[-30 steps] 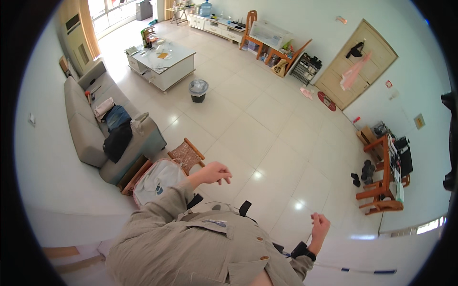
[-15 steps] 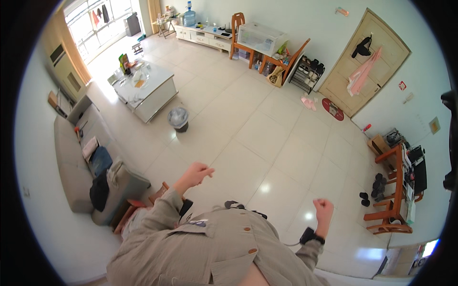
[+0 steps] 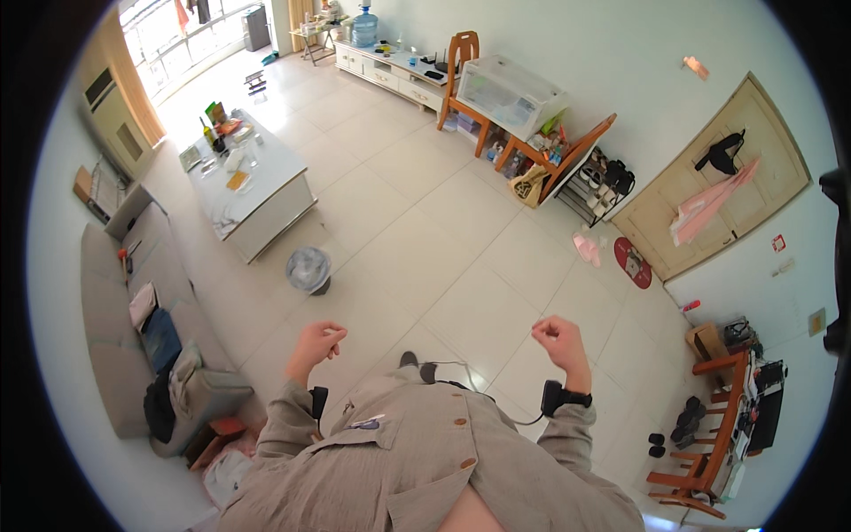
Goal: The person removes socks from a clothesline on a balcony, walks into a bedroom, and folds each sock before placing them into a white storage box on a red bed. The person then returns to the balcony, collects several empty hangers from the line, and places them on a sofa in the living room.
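Note:
My left hand (image 3: 317,346) is held out in front of my body, its fingers loosely curled in and nothing visible in them. At about the same height, my right hand (image 3: 562,344) is bent at the wrist with fingers closed toward the thumb, and it holds nothing I can see. Each wrist carries a black strapped device (image 3: 564,398), and a thin cable leads off from the right one. Both hands hang in the air over the tiled floor, touching nothing. Nearest beyond my left hand is a lined trash bin (image 3: 308,269).
A grey sofa (image 3: 202,390) lies at the left, with clothes on it. Ahead left stands a cluttered white coffee table (image 3: 282,197). Chairs, a clear plastic box (image 3: 510,93) and a shoe rack (image 3: 596,191) line the far wall. A wooden desk (image 3: 722,417) is at the right, past the door (image 3: 718,182).
My viewpoint has shifted forward over the floor. My right hand has swung up and forward; my left has drawn back slightly. A dark shoe now shows below me.

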A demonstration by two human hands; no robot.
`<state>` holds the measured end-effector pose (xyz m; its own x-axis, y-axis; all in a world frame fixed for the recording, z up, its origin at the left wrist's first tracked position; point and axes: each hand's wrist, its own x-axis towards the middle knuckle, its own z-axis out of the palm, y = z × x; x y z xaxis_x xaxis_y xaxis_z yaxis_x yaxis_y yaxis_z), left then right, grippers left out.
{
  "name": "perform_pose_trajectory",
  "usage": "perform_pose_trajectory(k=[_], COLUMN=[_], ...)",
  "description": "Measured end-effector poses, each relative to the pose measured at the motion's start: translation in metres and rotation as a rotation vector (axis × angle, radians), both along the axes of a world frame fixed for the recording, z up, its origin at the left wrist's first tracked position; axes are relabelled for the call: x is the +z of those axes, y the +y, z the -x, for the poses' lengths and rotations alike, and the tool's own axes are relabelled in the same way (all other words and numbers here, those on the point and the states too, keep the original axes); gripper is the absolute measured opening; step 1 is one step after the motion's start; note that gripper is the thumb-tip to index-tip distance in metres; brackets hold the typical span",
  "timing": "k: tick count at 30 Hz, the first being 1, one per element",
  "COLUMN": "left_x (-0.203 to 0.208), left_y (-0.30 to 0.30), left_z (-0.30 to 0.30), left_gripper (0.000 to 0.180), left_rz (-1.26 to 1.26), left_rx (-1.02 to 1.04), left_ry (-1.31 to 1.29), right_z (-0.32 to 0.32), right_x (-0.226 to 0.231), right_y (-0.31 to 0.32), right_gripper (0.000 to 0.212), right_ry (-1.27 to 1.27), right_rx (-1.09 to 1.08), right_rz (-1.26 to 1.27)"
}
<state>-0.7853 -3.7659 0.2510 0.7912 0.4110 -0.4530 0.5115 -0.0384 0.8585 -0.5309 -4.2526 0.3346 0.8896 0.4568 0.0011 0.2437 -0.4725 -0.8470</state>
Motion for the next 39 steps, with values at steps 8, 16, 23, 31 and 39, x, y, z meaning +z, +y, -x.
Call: perform_pose_trajectory(k=[8,16,23,31,39], left_x=[0.065,-0.002,-0.007,-0.049,0.005], left_y=[0.065,0.182,0.316,0.492,0.687], left_z=[-0.349,-0.591,-0.689,-0.832,-1.141], left_gripper=[0.027,0.028,0.022,0.022,0.019], left_rz=[-0.119,-0.242,-0.068,0.082,-0.106], left_rx=[-0.297,-0.178,0.14,0.396,0.03], left_ry=[-0.146,-0.066,-0.015,0.001,-0.063], right_z=[-0.199,-0.493,-0.793,-0.994,-1.145], right_x=[-0.062,-0.093,-0.001,0.016,-0.004], right_y=[-0.017,0.116,0.368,0.611,0.709], right_gripper=[0.023,0.022,0.024,0.02,0.02], right_ry=[0.11,0.219,-0.03,-0.002,0.147], right_rx=[-0.392,-0.303,0.24,0.44,0.334], right_rz=[-0.01,0.135,0.184,0.108,0.154])
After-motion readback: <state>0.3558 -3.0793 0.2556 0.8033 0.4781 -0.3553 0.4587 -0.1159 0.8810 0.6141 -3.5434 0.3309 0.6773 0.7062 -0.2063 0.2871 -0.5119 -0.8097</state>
